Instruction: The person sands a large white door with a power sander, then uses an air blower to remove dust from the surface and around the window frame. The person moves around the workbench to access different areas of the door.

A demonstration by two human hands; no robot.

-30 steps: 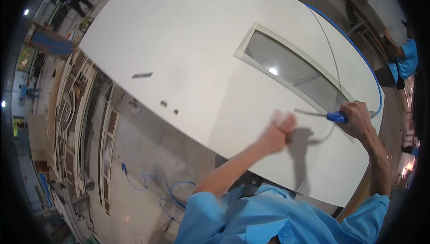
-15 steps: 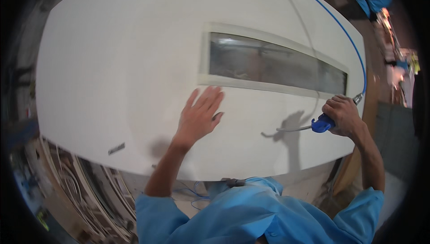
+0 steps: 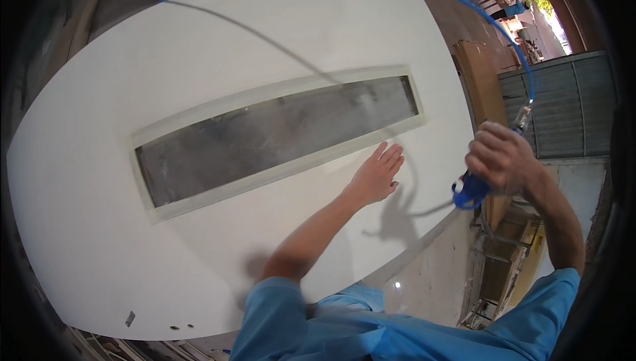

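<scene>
Head view is showing the two hands well apart: the right hand [image 3: 502, 157] is closing its fingers around a blue air gun [image 3: 472, 190], while the left hand [image 3: 376, 177] is spreading flat, palm down and holding nothing, though whether it is touching the white panel [image 3: 298, 241] I cannot tell. The gun is sitting within the right fist, its thin nozzle [image 3: 440, 209] pointing toward the left hand's side, and the blue hose [image 3: 464, 4] is arching up and away beyond both hands. It is probably feeling light and rigid, with the springy hose tugging at the wrist, so the handle is offering the best hold, rather than the nozzle. The panel is lying beneath the left hand, looking broad, stiff and likely heavy, its smooth face giving little grip; its outer edges are seeming the safer hold. Just beyond the left fingertips, a pale border [image 3: 285, 167] is framing a dark pane [image 3: 278, 139], presumably fragile and unsuited to gripping.
</scene>
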